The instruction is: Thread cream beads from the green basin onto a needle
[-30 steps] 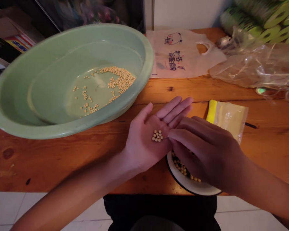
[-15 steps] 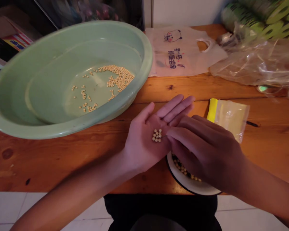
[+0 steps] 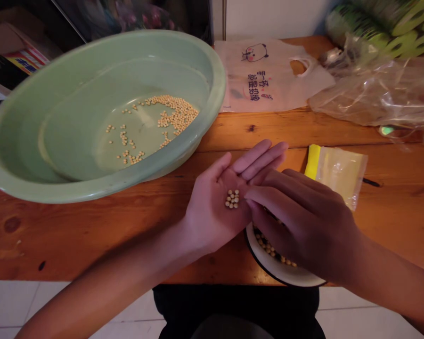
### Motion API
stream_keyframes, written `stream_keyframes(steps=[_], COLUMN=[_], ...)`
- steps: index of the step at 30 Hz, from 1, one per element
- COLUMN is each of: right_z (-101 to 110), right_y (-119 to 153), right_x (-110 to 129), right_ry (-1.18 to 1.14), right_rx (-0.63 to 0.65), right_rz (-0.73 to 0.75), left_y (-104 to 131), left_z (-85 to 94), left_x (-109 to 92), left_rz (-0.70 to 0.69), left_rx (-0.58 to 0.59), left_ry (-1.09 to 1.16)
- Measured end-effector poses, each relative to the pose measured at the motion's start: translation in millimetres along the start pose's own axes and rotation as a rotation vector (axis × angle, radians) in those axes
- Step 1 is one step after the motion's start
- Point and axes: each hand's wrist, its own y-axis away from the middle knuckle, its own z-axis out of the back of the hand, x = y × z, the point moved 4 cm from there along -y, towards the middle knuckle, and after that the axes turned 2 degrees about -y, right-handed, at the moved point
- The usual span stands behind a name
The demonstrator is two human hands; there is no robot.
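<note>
Palm up, my left hand (image 3: 212, 214) lies open with its fingers stretched out. A small cluster of pale soybeans (image 3: 232, 199) rests in its palm. My right hand (image 3: 300, 216) is closed in a pinch, thumb and forefinger together at the palm's edge, just right of those beans; what is between the fingertips is hidden. Below my right hand, and partly covered by it, stands a white dark-rimmed bowl (image 3: 286, 275) with soybeans and some dark bits inside. A large green basin (image 3: 74, 89) on the left has many more soybeans (image 3: 180, 113) scattered on its bottom.
On the wooden table (image 3: 109, 230), a small clear packet with a yellow end (image 3: 339, 169) lies right of my hands. Behind are a flat printed plastic bag (image 3: 268, 89), crumpled clear plastic (image 3: 378, 94) and green rolls (image 3: 403, 42). A box (image 3: 21, 52) stands beyond the basin.
My left hand has shifted very slightly right with the soybeans in its palm. The right hand keeps its pinch at nearly the same place.
</note>
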Motion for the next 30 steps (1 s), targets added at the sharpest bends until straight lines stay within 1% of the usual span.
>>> stream_keyframes(steps=[4,10,15,19,22,24,26,28,30], right_z=[-0.8,1.1,1.8,0.7,-1.0,-1.1,0.5,1.7,1.7], right_y=[-0.3,0.2,1.0,0.2,-1.1,-1.7,-1.8,-1.2,-0.1], right_x=[-0.1,0.1,-0.2,-0.2,-0.8,-2.6,-7.1,-14.0,-21.0], right_ry=[0.009,0.042,0.052,0.036,-0.022,-0.088,-0.196,-0.388,-0.656], right_rx=[0.001,-0.024,-0.054,-0.047,-0.010,0.012,0.022,0.048,0.077], right_rz=[0.003,0.067,0.069,0.063,0.047,0.007,-0.085,-0.223,-0.357], left_y=[0.7,0.5,1.9,3.7,3.8,3.5,3.7,4.9,6.9], left_z=[-0.1,-0.5,-1.3,-2.8,-3.7,-3.5,-2.2,-1.2,-1.6], left_x=[0.4,0.5,1.1,2.3,2.4,2.3,2.2,2.1,1.0], left_rz=[0.003,0.008,0.009,0.012,0.003,-0.004,-0.008,-0.010,-0.039], left_rx=[-0.008,-0.026,-0.009,0.000,-0.014,-0.027,-0.048,-0.056,-0.058], left_ry=[-0.014,-0.055,-0.063,-0.050,-0.034,-0.039,-0.056,-0.092,-0.133])
